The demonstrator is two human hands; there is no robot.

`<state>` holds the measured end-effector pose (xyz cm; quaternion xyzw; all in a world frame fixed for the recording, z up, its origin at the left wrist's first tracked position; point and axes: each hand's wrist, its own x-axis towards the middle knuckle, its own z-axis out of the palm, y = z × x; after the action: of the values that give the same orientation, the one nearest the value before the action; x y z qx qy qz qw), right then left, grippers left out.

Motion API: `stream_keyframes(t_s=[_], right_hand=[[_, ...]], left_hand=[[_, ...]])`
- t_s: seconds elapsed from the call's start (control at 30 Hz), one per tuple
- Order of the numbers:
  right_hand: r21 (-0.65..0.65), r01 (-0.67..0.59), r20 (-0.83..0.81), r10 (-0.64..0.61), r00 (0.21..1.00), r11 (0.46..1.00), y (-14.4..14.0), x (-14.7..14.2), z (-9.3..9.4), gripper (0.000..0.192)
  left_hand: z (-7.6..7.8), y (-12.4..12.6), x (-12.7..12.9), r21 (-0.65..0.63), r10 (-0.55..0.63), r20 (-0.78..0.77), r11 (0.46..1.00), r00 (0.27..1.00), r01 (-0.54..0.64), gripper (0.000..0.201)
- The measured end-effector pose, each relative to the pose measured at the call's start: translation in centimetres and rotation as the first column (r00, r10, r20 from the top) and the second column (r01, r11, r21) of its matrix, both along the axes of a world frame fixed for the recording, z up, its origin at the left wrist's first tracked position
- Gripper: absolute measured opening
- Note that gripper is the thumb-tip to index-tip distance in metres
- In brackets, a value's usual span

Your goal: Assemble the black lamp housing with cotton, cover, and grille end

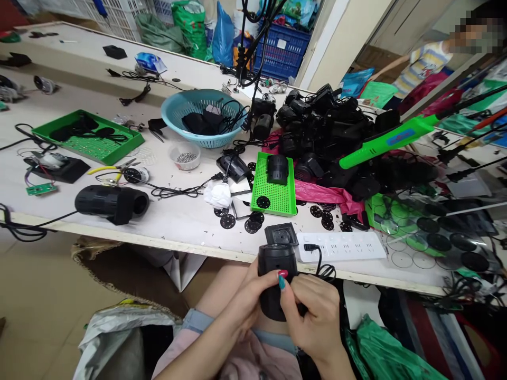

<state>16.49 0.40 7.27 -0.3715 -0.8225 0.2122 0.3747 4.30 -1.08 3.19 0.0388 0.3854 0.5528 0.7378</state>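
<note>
Both hands are at a black cylindrical plastic housing (272, 309), upright above my lap at the bench's front edge. My left hand (246, 295) is wrapped round its left side, the red-nailed thumb lying across the front. On the right, my right hand (317, 309) is closed, fingers curled and teal-nailed thumb pressed to the housing; its fingertips are hidden. Just behind the housing lies a square black plastic piece (280, 234). Beyond it, a green perforated tray (273, 198) holds another black housing (277, 169) and a black disc (263, 201).
A white power strip (344, 247) with a plugged cord lies along the bench edge. A blue basket (204, 138), a screw tub (185, 157) and a black cylindrical unit (111, 203) are left. Black parts (328, 121) pile up at the right. Another person (422, 68) is at upper right.
</note>
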Motion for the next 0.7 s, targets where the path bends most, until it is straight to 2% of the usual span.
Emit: stream_keyframes(t_s=[0.1,0.17,0.23,0.33,0.4,0.5,0.53,0.6,0.67,0.7], right_hand=[[-0.193,-0.036,-0.138,0.009,0.99,0.98,0.6,1.2,1.1,0.028],[-0.213,0.036,-0.177,-0.075,0.981,0.976,1.4,1.8,1.8,0.027],[-0.2,0.101,-0.128,-0.128,0.983,0.975,2.5,2.0,2.3,0.027],[-0.322,0.093,-0.029,-0.109,0.994,0.942,3.9,1.9,2.4,0.027],[-0.385,0.125,-0.002,-0.136,0.991,0.914,4.2,1.7,2.2,0.027],[-0.399,0.203,0.01,-0.217,0.976,0.894,4.0,1.5,1.5,0.024],[-0.412,0.219,0.011,-0.236,0.972,0.884,3.8,1.4,1.3,0.023],[-0.476,0.21,0.012,-0.233,0.972,0.854,3.5,1.3,0.9,0.024],[-0.567,0.15,0.015,-0.172,0.985,0.81,3.6,1.2,0.9,0.026],[-0.603,0.11,0.017,-0.124,0.992,0.79,3.8,1.1,1.0,0.028]], left_hand=[[0.2,0.3,-0.5,0.033,-0.024,-0.061,0.999,0.998,0.026,0.043],[0.1,0.3,-0.4,0.065,-0.057,-0.045,0.996,0.997,0.06,0.048],[-0.2,0.1,-0.1,0.088,-0.094,0.003,0.992,0.996,0.094,0.056],[-1.3,-0.7,-0.1,0.181,-0.13,0.061,0.976,0.99,0.117,0.07],[-1.9,-1.3,-0.6,0.281,-0.211,0.032,0.94,0.977,0.194,0.088],[-2.1,-2.1,-1.6,0.347,-0.392,-0.155,0.838,0.907,0.421,0.121],[-2.0,-2.2,-1.7,0.338,-0.392,-0.235,0.825,0.889,0.453,0.124],[-1.5,-2.4,-1.7,0.303,-0.298,-0.374,0.856,0.878,0.42,0.12],[-1.0,-2.3,-1.4,0.262,-0.206,-0.467,0.897,0.86,0.356,0.113],[-0.8,-2.2,-1.2,0.253,-0.195,-0.496,0.9,0.846,0.356,0.111]])
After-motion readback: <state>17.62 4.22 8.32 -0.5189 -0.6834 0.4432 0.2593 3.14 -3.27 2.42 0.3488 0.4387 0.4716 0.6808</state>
